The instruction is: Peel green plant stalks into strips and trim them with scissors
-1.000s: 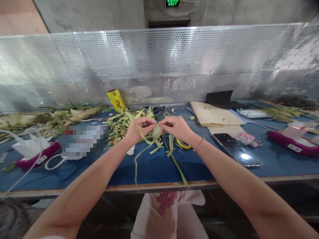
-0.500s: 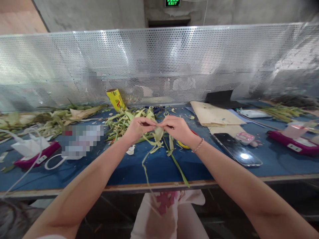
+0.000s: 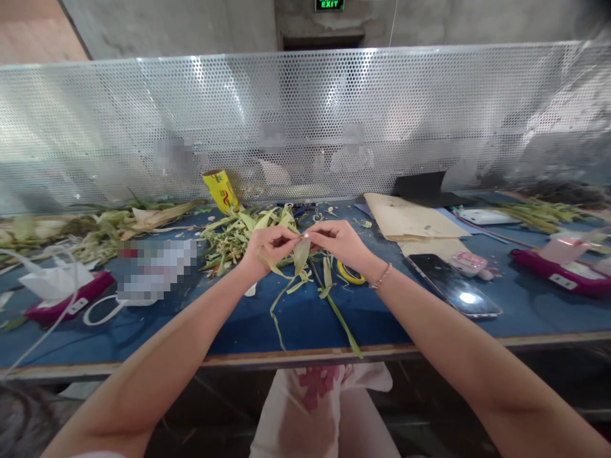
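Observation:
Both hands meet over the middle of the blue table, pinching a pale green corn husk piece (image 3: 301, 256) between thumbs and fingertips. My left hand (image 3: 268, 249) is closed on its left side, and my right hand (image 3: 341, 242) is closed on its upper right. The husk hangs below the fingertips, with thin strips trailing down. Behind my left hand spreads a heap of green husk strips (image 3: 224, 245). Under my right hand a long green strip (image 3: 341, 318) reaches the table's front edge, and a yellow ring-shaped thing (image 3: 351, 273) lies partly hidden by that hand.
A yellow can-like tube (image 3: 220, 191) stands tilted behind the heap. To the right lie brown paper (image 3: 410, 216), a phone (image 3: 451, 286) and a magenta power strip (image 3: 556, 270). Another power strip (image 3: 71, 299) with cables lies left. A perforated metal screen (image 3: 305, 114) closes off the back.
My hands have shifted slightly and the fingers have re-gripped the husk, which hangs a little further left. More of the yellow ring-shaped thing shows beside my right hand.

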`<action>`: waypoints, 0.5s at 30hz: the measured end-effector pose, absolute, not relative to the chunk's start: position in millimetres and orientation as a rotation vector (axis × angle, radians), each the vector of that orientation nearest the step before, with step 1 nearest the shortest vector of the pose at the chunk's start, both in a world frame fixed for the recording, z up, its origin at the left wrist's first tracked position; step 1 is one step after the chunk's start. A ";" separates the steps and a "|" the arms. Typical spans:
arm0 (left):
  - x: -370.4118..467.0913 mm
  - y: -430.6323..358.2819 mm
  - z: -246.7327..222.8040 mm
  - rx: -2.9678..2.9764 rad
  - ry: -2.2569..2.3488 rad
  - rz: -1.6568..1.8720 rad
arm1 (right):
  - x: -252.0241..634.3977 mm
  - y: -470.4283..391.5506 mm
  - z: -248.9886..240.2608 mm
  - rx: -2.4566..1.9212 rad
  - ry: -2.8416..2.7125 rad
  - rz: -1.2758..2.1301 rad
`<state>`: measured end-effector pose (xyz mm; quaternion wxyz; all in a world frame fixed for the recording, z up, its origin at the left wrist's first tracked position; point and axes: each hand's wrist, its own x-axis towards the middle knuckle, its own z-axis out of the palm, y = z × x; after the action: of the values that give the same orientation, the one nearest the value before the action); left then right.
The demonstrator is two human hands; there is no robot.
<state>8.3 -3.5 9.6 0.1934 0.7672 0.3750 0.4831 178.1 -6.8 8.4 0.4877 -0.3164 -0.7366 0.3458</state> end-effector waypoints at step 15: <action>10.3 -6.0 11.5 2.071 1.025 1.386 | 181.3 -4.8 8.2 -0.832 -1.784 0.799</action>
<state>10.3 -6.0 11.5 0.2215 0.7495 0.3708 0.5017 181.3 -4.8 8.2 0.4869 -0.3419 -0.7335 0.3286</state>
